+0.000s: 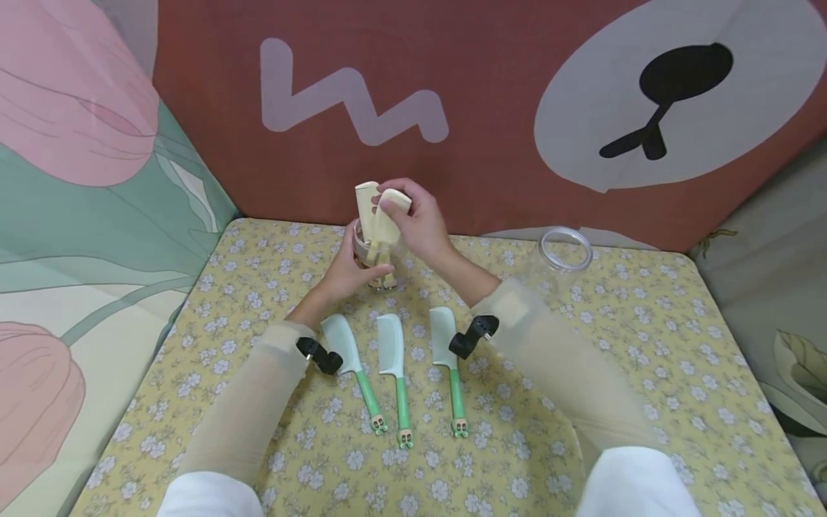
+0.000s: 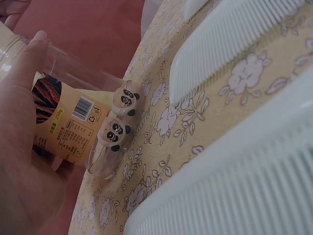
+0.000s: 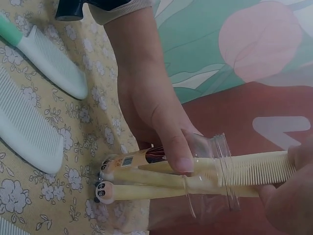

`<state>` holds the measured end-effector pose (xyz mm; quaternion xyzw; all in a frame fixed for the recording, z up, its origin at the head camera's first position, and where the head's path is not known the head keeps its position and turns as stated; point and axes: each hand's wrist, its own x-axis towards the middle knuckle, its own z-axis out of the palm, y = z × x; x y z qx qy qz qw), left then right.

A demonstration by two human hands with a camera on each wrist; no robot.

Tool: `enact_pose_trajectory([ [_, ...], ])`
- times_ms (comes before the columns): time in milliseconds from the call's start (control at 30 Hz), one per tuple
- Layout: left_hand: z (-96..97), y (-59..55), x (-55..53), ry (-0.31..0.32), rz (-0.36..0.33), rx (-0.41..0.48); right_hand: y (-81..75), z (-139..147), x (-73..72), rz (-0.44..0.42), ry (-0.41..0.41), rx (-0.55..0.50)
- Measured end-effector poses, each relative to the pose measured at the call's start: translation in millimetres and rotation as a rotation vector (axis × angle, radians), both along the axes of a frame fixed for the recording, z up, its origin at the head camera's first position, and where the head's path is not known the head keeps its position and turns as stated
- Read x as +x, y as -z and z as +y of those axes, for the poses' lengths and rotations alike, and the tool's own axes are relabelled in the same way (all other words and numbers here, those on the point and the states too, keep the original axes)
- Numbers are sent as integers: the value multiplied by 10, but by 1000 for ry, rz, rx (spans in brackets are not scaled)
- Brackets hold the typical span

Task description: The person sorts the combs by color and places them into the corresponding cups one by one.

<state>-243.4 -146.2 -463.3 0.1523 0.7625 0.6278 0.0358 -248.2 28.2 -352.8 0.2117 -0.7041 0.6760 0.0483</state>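
My left hand (image 1: 345, 269) grips a clear plastic jar (image 2: 80, 68) around its side; the jar has an orange label (image 2: 73, 122) with a barcode. Two pale yellow combs stand in the jar, heads up, with panda-face handle ends (image 2: 115, 132) at its bottom. My right hand (image 1: 421, 222) pinches the front yellow comb (image 1: 386, 228) by its head, above the rim. The other yellow comb (image 1: 365, 201) leans just to the left, close to the right fingertips. How far the right fingers reach around it is partly hidden.
Three mint combs with green handles, a left one (image 1: 342, 346), a middle one (image 1: 390, 346) and a right one (image 1: 443, 337), lie on the flowered tablecloth (image 1: 517, 459) below the hands. A second clear, open jar (image 1: 545, 276) stands at the right. A printed curtain (image 1: 478, 165) hangs behind the table.
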Motion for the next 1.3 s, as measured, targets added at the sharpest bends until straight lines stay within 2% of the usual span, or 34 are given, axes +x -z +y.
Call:
enact_pose_trajectory([
  [300, -15, 22, -9, 0, 20, -10, 66, -16, 9, -1, -18, 84],
  [400, -12, 18, -5, 0, 16, -9, 50, -1, 19, 24, -18, 107],
  [700, -3, -30, 44, -5, -56, 20, -52, 73, 54, 120, -53, 154],
  [900, -2, -13, 38, 7, -55, 36, -149, 267, 190, 162, -97, 324],
  [1067, -6, -17, 39, 7, -49, 30, -143, 443, 298, 301, -141, 509],
  [1300, -9, -9, 37, 0, -46, 4, -130, 686, 469, 437, -214, 781],
])
